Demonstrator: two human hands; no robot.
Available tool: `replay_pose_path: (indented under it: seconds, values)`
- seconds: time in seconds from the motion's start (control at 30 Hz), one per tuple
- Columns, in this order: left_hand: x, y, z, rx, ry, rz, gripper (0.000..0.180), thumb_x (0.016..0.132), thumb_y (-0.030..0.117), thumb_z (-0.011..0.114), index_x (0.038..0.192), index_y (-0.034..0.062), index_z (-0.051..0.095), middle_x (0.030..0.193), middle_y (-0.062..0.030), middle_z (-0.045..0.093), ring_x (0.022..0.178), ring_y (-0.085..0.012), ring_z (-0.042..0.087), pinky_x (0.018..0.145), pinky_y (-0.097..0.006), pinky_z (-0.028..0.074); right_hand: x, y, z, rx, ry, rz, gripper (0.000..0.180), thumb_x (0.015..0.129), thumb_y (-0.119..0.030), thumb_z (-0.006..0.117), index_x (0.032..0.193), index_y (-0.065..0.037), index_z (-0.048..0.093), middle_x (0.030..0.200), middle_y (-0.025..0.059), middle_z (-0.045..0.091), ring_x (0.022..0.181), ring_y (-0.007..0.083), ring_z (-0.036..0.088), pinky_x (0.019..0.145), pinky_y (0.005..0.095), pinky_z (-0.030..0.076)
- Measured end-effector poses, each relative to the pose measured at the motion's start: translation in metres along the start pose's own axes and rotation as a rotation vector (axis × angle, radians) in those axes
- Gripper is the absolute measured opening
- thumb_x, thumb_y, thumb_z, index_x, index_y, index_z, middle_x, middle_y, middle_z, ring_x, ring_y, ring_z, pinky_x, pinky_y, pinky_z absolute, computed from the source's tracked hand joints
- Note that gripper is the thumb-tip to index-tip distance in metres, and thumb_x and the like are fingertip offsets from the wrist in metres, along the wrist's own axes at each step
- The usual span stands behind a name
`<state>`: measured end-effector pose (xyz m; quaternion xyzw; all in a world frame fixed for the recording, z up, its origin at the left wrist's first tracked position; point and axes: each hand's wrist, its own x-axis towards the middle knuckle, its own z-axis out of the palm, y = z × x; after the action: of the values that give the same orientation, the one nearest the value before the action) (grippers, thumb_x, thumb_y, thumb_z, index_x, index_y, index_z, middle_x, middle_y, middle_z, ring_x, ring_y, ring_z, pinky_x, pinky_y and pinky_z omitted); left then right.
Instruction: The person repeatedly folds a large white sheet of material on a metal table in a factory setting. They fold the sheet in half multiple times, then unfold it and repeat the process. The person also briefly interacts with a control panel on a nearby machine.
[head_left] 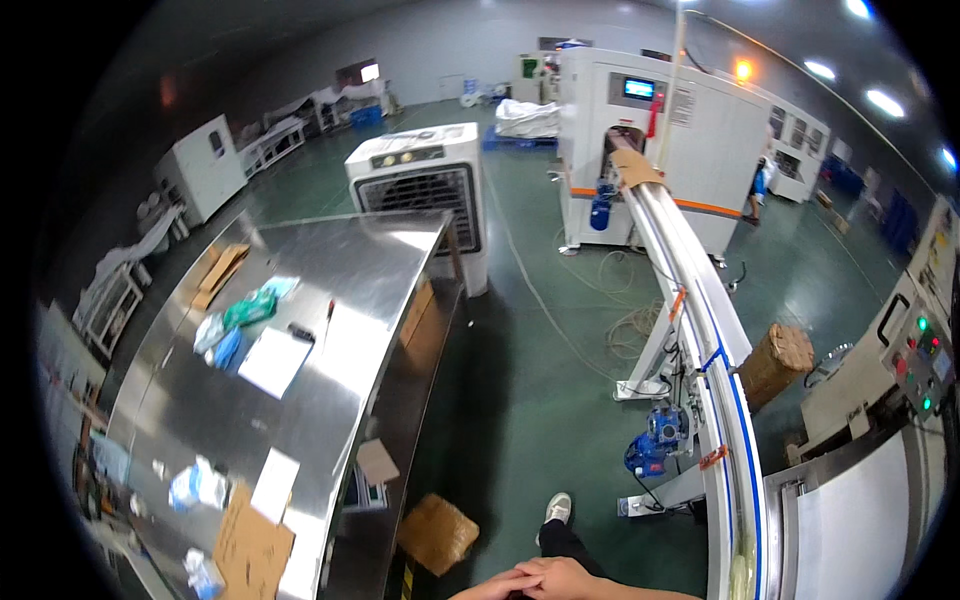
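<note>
My left hand [502,583] and my right hand [556,577] rest together at the lower edge, in front of my body. The right lies over the left one's fingers, both closed, and I see no object in either. Part of the left's fingers is hidden under the right. Just beyond them show my dark trouser leg [566,540] and a light shoe [558,508] on the green floor. Nearest on the left is a brown cardboard box [438,534], apart from the hands. To the right runs a long narrow conveyor [712,375] with blue side strips.
A steel table [330,225] at left carries papers, cardboard, a green-and-blue bundle and a pen-like red tool. Beyond it stands a white air cooler [415,170]. The conveyor meets a large white machine [640,130]. A blue motor [655,440] juts out below it; cables cross the floor.
</note>
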<state>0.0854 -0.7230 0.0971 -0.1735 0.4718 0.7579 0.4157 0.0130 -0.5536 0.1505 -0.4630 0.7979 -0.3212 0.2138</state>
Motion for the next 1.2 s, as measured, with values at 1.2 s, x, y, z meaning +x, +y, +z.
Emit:
replay_pose_path:
  seconds: [1.2]
  values:
    - [0.281, 0.435, -0.033, 0.73, -0.683, -0.442, 0.034, 0.089, 0.036, 0.06, 0.098, 0.0034, 0.064, 0.08, -0.0004, 0.061, 0.062, -0.0082, 0.054, 0.051, -0.022, 0.04, 0.18, 0.169, -0.187, 0.237, 1.042, 0.708, 0.03, 0.085, -0.033, 0.055, 0.107, -0.013, 0.052, 0.099, 0.0103, 0.062, 0.088, 0.0339, 0.06, 0.071, 0.0427, 0.049]
